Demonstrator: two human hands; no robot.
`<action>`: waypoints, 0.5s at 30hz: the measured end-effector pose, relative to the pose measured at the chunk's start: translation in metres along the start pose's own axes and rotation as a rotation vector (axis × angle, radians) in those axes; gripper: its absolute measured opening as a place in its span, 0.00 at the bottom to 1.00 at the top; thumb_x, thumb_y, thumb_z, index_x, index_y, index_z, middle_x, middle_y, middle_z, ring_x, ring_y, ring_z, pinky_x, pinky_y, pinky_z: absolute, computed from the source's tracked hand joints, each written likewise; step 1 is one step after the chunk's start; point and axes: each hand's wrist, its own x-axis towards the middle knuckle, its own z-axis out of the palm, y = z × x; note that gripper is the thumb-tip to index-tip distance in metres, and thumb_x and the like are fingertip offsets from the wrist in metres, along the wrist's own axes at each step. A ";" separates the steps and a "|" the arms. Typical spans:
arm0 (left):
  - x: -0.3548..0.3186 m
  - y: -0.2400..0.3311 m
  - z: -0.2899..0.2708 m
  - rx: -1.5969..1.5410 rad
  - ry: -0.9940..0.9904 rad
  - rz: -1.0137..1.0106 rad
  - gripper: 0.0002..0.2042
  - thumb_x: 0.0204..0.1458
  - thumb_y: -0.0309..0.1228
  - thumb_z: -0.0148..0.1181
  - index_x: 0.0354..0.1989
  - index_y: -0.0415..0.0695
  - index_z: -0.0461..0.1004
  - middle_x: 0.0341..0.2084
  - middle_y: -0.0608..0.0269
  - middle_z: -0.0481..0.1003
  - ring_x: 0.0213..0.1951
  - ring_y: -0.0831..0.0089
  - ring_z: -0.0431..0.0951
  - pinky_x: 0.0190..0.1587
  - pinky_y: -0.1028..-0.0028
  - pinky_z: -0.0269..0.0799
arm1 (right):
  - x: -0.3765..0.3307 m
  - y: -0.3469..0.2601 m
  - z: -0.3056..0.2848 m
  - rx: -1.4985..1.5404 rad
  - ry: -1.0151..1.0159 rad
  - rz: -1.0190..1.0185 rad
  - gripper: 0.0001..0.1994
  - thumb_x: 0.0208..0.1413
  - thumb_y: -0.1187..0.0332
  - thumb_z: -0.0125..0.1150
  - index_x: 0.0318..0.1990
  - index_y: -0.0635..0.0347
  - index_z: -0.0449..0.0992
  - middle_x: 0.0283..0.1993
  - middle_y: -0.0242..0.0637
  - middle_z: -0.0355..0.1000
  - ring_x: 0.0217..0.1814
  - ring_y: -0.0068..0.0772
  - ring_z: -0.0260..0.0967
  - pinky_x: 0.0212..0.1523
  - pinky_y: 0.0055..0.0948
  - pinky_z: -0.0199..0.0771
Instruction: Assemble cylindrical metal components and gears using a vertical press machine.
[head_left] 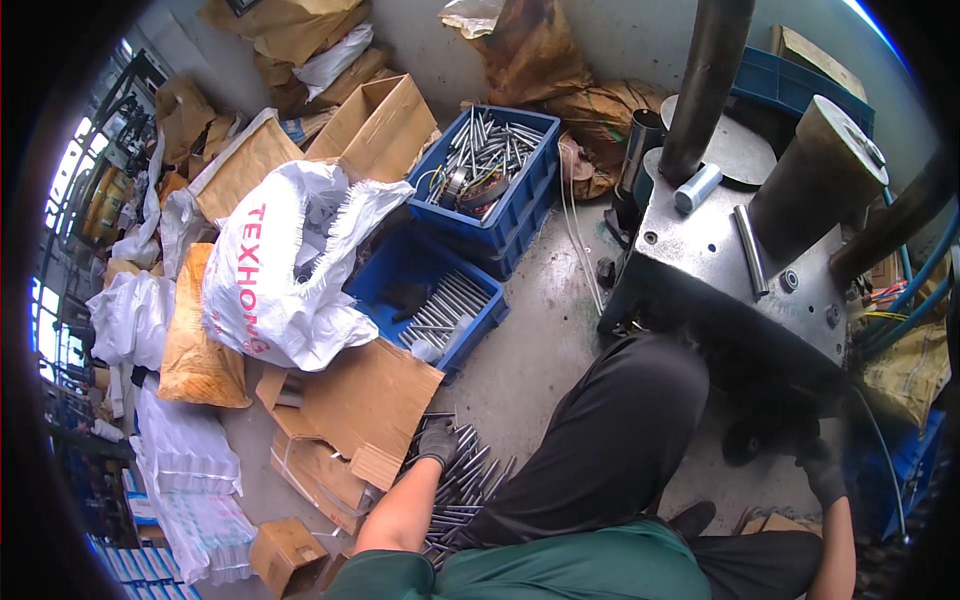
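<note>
1. Your left hand (437, 443), in a dark glove, was down on the loose heap of slim grey metal rods (462, 490) on the concrete floor, just beside your left knee. The fingers curled over the top of the heap, but I could not tell whether they had closed on a rod or only rested there.
2. Your right hand (826, 476), also gloved, was low at the foot of the grey steel press block (725, 265), well apart from the heap. Whether it was spread or gripping, the view was too dark to show.
3. The rods lay fanned out, some crossing each other. In my judgement, lifting one from the middle could have dragged its neighbours and sent them rolling under your leg.
4. A torn flap of the brown cardboard box (350, 410) touched the heap on the side away from the press block. Rods could have slid beneath it and been lost.
5. The lower blue plastic crate (425, 300) with more rods stood beyond the heap, further from the press block than the upper blue crate (490, 175). Reaching there one-handed while crouched might have tipped your balance.
</note>
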 end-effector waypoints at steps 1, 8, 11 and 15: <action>0.000 -0.009 0.006 0.077 0.034 -0.056 0.20 0.58 0.36 0.62 0.58 0.46 0.80 0.55 0.46 0.81 0.59 0.48 0.79 0.63 0.56 0.73 | 0.002 -0.008 0.008 -0.047 -0.047 0.083 0.13 0.54 0.86 0.59 0.45 0.61 0.78 0.40 0.37 0.80 0.41 0.29 0.78 0.44 0.32 0.80; 0.016 0.003 0.025 0.332 -0.140 -0.142 0.20 0.58 0.34 0.58 0.60 0.55 0.78 0.55 0.49 0.81 0.61 0.52 0.80 0.61 0.53 0.76 | -0.009 -0.040 0.013 -0.247 -0.095 0.249 0.15 0.55 0.81 0.65 0.51 0.68 0.79 0.43 0.42 0.81 0.40 0.29 0.79 0.42 0.33 0.81; 0.022 0.004 0.033 0.512 0.042 0.009 0.22 0.59 0.32 0.57 0.63 0.46 0.74 0.57 0.46 0.80 0.61 0.49 0.80 0.62 0.54 0.76 | -0.014 -0.044 0.005 -0.277 -0.064 0.274 0.18 0.57 0.75 0.65 0.55 0.72 0.79 0.44 0.45 0.82 0.37 0.32 0.80 0.41 0.33 0.81; 0.032 -0.015 0.029 0.361 -0.010 -0.009 0.14 0.56 0.35 0.66 0.48 0.45 0.83 0.49 0.44 0.83 0.54 0.49 0.83 0.57 0.53 0.79 | -0.018 -0.054 0.005 -0.373 -0.055 0.326 0.21 0.57 0.70 0.66 0.58 0.69 0.81 0.43 0.45 0.84 0.40 0.33 0.82 0.44 0.34 0.82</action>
